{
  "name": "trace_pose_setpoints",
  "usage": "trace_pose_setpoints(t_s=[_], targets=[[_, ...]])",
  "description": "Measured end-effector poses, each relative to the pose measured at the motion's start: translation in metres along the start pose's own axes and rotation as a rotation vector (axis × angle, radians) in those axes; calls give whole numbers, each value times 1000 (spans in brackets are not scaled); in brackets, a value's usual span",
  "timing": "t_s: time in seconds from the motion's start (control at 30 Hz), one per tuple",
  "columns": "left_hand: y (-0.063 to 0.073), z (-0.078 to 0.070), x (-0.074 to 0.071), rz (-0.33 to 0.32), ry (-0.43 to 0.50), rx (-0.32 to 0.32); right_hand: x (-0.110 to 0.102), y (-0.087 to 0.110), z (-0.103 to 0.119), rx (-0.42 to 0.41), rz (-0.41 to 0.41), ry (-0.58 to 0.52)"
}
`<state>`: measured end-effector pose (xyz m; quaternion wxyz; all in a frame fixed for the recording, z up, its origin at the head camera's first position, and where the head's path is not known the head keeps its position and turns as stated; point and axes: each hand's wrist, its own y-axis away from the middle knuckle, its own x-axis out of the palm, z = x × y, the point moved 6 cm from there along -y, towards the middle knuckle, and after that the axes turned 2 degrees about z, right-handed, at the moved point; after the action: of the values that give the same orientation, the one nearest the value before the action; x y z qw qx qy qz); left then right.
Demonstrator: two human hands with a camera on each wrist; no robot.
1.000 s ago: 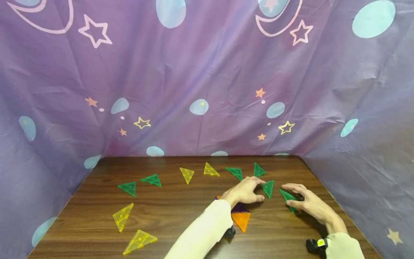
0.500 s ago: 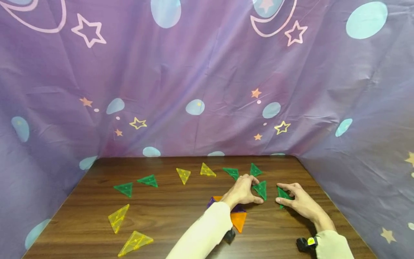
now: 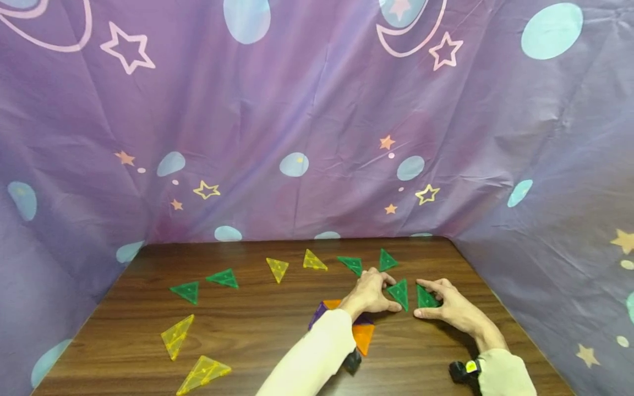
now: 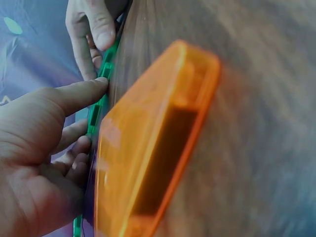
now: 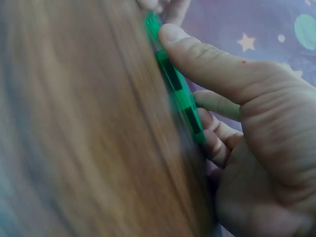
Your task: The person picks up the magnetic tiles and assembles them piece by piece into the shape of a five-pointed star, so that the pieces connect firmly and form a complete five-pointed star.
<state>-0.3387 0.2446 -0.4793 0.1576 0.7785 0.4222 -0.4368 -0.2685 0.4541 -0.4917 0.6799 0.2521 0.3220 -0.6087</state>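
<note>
In the head view my left hand (image 3: 367, 294) holds a green triangular magnetic tile (image 3: 399, 295) by its left side, thumb at the near corner and fingers at the far one. Facing it from the right, my right hand (image 3: 455, 309) holds a second green triangular magnetic tile (image 3: 426, 297) between thumb and fingers. A narrow strip of table shows between the two tiles. Beneath the left forearm, partly hidden, lie purple (image 3: 317, 315) and orange triangular tiles (image 3: 364, 337). An orange tile (image 4: 153, 143) looms large in the left wrist view. In the right wrist view, the thumb (image 5: 197, 57) lies along the green tile's edge.
Beyond the left hand lie two more green triangles (image 3: 352, 264) (image 3: 388, 260). Yellow triangles (image 3: 277, 269) and further green ones (image 3: 186, 291) are spread toward the left of the wooden table (image 3: 257, 341). Larger yellow triangles (image 3: 203, 375) lie at front left. A purple patterned cloth (image 3: 297, 110) surrounds the table.
My right hand has moved left with its green tile, narrowing the gap to the other. My left hand now holds its tile, which has turned slightly. The head view has shifted a little.
</note>
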Motion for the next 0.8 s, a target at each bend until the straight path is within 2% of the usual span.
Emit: trace_pose_setpoints(t_s=[0.13,0.27,0.37,0.47,0.5,0.57,0.67,0.73,0.8], targets=[[5,-5,-4,24,25,-20,5,-4,5,-11,-17,4],[4,-7,-2,8,16,-29,9,-5,11,-33,-17,-2],[-3,1,8,-11,28,-34,10,-5,13,-43,-13,9],[-11,13,22,-36,24,-5,10,-4,13,-44,-12,21],[-11,13,22,-33,34,-1,10,-4,13,-49,-11,25],[-7,9,17,-10,58,2,8,-3,11,-46,-13,32],[9,-2,-6,39,119,-19,6,-1,11,-37,-21,49],[18,1,-21,25,136,-12,6,-1,11,-36,-22,68],[27,11,-37,-10,153,-22,6,-1,11,-34,-21,90]])
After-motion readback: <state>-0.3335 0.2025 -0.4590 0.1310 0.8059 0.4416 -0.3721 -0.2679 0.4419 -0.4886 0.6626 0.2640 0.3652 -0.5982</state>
